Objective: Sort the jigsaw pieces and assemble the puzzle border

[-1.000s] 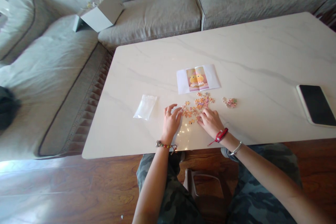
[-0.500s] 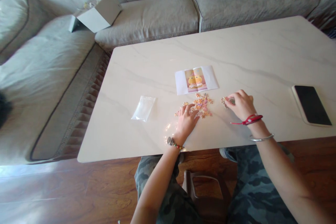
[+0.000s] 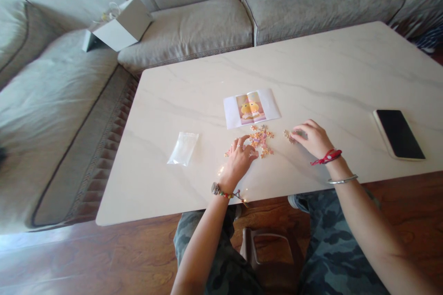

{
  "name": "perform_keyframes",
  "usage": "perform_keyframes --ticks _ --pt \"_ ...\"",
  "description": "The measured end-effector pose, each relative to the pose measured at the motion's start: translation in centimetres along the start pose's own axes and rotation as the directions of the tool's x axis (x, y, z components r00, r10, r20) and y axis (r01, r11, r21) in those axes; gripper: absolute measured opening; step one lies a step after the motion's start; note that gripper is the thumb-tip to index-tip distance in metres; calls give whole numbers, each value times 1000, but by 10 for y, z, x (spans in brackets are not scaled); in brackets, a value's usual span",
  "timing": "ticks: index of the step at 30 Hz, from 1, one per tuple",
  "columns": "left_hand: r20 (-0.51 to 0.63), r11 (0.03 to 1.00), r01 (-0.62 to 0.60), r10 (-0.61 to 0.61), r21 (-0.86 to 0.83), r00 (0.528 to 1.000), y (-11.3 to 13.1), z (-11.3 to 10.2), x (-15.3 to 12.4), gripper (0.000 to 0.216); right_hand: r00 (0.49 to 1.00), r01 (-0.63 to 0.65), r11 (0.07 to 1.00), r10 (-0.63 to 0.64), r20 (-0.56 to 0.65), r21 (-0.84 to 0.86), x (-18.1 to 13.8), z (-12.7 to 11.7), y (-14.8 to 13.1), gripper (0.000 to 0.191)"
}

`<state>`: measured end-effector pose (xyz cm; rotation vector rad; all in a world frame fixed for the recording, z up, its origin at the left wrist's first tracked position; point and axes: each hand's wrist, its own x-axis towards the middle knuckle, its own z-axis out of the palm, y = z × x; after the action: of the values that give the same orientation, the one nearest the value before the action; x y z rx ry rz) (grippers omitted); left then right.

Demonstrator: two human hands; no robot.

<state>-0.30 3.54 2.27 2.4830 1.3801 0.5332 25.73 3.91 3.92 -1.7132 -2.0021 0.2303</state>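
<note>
A loose heap of small jigsaw puzzle pieces (image 3: 262, 138), orange, pink and purple, lies on the white marbled table. My left hand (image 3: 238, 159) rests at the heap's left edge, fingers apart and curved down over a few pieces. To the right is a smaller cluster of pale puzzle pieces (image 3: 287, 135). My right hand (image 3: 312, 138) is at this cluster, thumb and forefinger pinched together at a piece that the fingers partly hide. Behind the heap lies a creased sheet with a printed picture (image 3: 252, 108) of yellow figures.
A clear plastic bag (image 3: 184, 149) lies left of my left hand. Far to the right is a dark-screened phone or tablet (image 3: 400, 134). A grey sofa (image 3: 204, 27) with a white box (image 3: 124, 25) on it borders the table (image 3: 321, 67).
The view has shifted slightly. My right hand's fingertips have come down closer to the small cluster. My left hand stays by the heap, its fingers slightly shifted among the pieces.
</note>
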Motion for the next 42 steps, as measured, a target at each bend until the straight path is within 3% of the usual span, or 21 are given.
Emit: perform_keyframes --ticks 4,7,12,20,26,31,35,39,42 --pt "-51 994 -1 -5 -108 999 -5 -3 -14 11 964 206 970 -224 145 129 -5 4 -23 15" --pt "-72 995 6 -13 -104 997 -7 -1 -23 11 929 258 943 -302 215 212 -11 19 -40 11" --pt "-113 998 -17 10 -60 993 -6 4 -31 14 908 288 927 -344 240 240 -19 44 -62 12" --pt "-43 998 -57 56 -36 998 -13 3 -34 27 875 370 921 -389 289 120 -25 61 -73 14" --pt "-160 991 121 -129 -59 979 -40 -15 -44 28 841 409 897 -441 313 165 -15 67 -83 9" --pt "-164 982 182 -187 -49 968 -52 -9 -47 24 815 439 895 -434 384 78 -13 66 -89 7" --pt "-144 988 149 -153 -36 978 -46 -3 -43 26 860 407 913 -387 333 10 -10 49 -73 10" --pt "-93 994 96 -91 47 991 -34 -1 -34 34 958 259 961 -244 151 -93 0 21 -26 15" --pt "-39 991 64 -60 120 997 -26 2 -31 35 989 139 973 -128 73 -182 3 7 9 17"
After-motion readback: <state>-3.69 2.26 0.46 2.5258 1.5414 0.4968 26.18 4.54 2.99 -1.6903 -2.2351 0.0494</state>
